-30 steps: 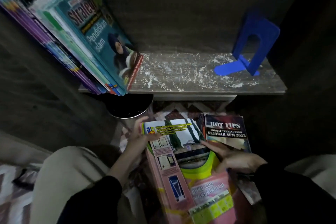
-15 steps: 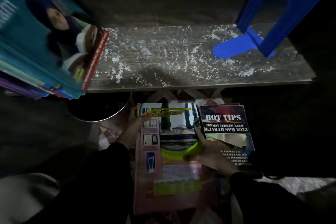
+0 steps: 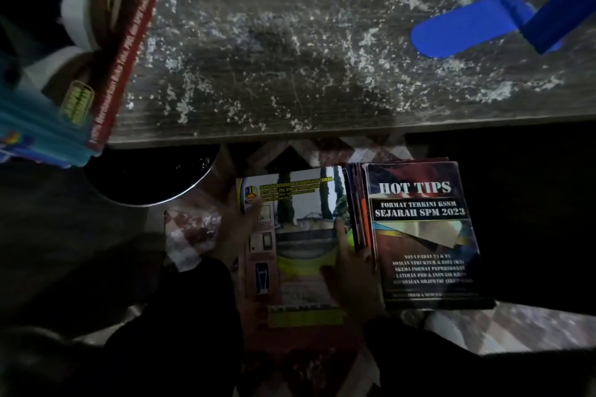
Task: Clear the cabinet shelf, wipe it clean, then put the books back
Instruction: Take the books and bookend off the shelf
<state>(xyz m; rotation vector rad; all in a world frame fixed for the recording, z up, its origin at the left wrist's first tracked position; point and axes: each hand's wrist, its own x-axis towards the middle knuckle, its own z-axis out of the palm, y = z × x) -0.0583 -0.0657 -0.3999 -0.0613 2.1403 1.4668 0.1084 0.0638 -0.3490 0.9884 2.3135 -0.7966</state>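
Dim view from above. A pink logbook (image 3: 300, 251) lies face up on the floor below the cabinet shelf (image 3: 290, 80), its long axis running from the person toward the shelf, its top edge nearest the shelf. The left hand (image 3: 238, 229) grips its left edge, thumb on the cover. The right hand (image 3: 351, 280) lies flat on the cover, fingers extended. A HOT TIPS book (image 3: 422, 235) lies just beside it, parallel. On the speckled shelf, leaning books (image 3: 64, 74) tilt at left and a blue bookend (image 3: 483, 22) stands at right.
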